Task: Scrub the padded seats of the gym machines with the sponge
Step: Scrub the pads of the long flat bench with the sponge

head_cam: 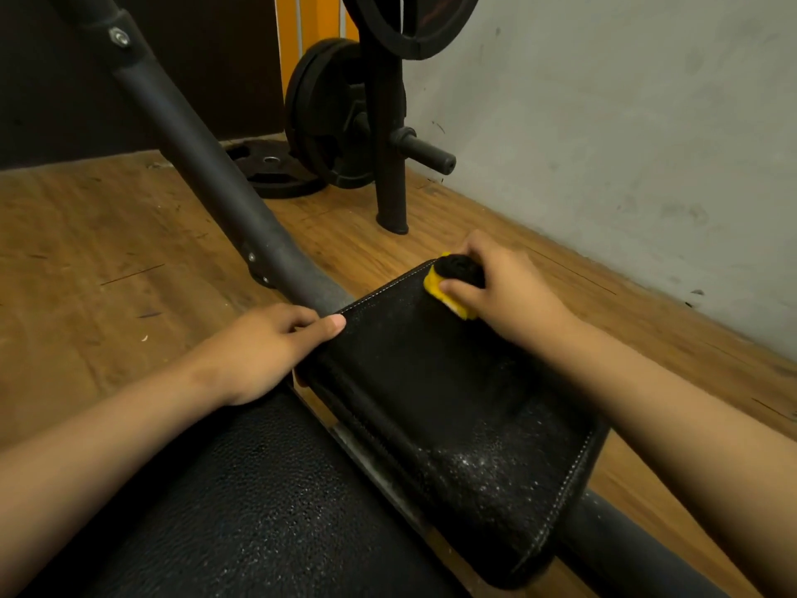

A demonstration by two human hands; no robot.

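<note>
While bearing down at the far corner of the padded seat [453, 403], near frame centre, grips the sponge [432, 284] in the right hand [504, 291]: fingers curled over the black scouring side, thumb pinching the yellow foam, yellow face against the vinyl. Steadies the seat with the left hand [267, 351] at centre left, thumb laid along the stitched rim [379, 295], remaining fingers curled round the edge and mostly hidden. Black seat from frame centre down to lower right, dotted with pale speckles [470, 461], thickest toward the lower right; probably suds or spray, cannot tell which. Second textured pad [258, 489] at lower left, just beside the seat, likewise speckled. Dark frame tube [207, 166] slanting from upper left down to the seat's left corner, close by the left thumb. At upper centre, weight plates [332, 114] on a rack [390, 174], wooden floor [86, 252] beneath, grey wall [625, 123] at upper right.

Likely mid-scrub, with most of the speckled area not yet reached. Risks from here: sponge so near the corner as to run off the edge on a long stroke and drop to the floor; wet vinyl, hence a slipping grip for either hand; stitched rim apt to snag the foam; runoff onto the wood if squeezed too hard; scouring side liable to scuff the vinyl if rolled under.
</note>
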